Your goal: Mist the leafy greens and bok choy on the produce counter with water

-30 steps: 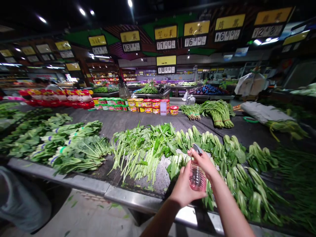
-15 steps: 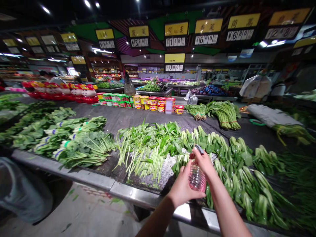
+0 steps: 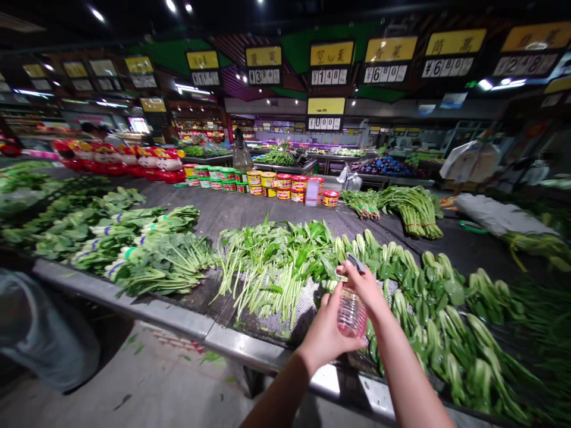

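Both my hands are on a clear, ribbed spray bottle (image 3: 351, 315) with a pinkish tint, held upright over the front of the vegetable stand. My left hand (image 3: 328, 330) wraps round its body from the left, thumb across the lower part. Closed about the dark grey top (image 3: 355, 263) of the bottle is my right hand (image 3: 363, 288), which partly hides it. Just behind and to the right lie bok choy (image 3: 430, 333) in rows, wet on the leaves. Left of my hands is a pile of loose water spinach (image 3: 276, 267).
A metal edge (image 3: 250, 351) runs along the stand's front. Bundled greens (image 3: 165, 267) lie at left, red tubs (image 3: 284, 185) and tied stalks (image 3: 414, 208) at the back. Price signs (image 3: 331, 62) hang overhead. A person's trouser leg (image 3: 44, 327) shows at far left.
The view has swung slightly left, so the stand appears shifted to the right. Both hands keep their hold on the spray bottle, which sits slightly further left and higher in view.
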Motion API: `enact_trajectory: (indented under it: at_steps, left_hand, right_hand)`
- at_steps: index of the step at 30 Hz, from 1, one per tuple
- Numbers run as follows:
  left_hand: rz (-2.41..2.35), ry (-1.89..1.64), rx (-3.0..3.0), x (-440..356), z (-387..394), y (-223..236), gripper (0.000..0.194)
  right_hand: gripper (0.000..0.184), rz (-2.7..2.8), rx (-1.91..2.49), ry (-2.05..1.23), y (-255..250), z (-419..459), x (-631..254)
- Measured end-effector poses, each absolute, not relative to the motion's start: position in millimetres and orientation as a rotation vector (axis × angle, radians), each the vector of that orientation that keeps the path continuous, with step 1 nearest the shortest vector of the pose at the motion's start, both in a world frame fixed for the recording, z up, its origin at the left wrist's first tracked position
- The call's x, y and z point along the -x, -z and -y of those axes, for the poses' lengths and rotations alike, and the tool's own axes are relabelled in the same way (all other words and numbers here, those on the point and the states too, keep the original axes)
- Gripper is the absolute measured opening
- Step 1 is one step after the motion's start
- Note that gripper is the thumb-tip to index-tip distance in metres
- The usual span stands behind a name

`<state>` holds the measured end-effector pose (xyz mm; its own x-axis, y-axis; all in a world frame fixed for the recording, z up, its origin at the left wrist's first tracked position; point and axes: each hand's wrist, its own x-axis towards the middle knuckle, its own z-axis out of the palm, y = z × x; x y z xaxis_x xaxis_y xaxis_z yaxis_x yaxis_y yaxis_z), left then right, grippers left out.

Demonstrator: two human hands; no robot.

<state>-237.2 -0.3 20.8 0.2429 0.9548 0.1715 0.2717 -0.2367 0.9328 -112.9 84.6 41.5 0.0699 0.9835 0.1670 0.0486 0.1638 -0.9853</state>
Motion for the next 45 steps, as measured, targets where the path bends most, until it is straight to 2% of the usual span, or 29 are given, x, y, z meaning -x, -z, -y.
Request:
enact_trajectory:
  at_steps: [10, 22, 28, 36, 45]
  left_hand:
    - [-1.162, -1.015, -1.665, 253, 5, -19, 0.117]
    - [-1.246, -0.976, -1.657, 260, 12, -14, 0.116]
    - [-1.235, -1.025, -1.666, 265, 11, -5, 0.114]
    - [-1.297, -0.976, -1.649, 271, 20, 14, 0.130]
    - [-1.302, -0.983, -1.617, 274, 32, 29, 0.120]
  right_hand:
    - [0.040, 1.355, 1.196, -1.007, -36, -85, 127]
    - [0.045, 1.234, 1.134, -1.196, -30, -77, 136]
    - [0.039, 1.241, 1.092, -1.147, -25, -75, 140]
    - [0.041, 1.294, 1.118, -1.189, -15, -65, 145]
    - [0.043, 1.427, 1.208, -1.034, 4, -69, 149]
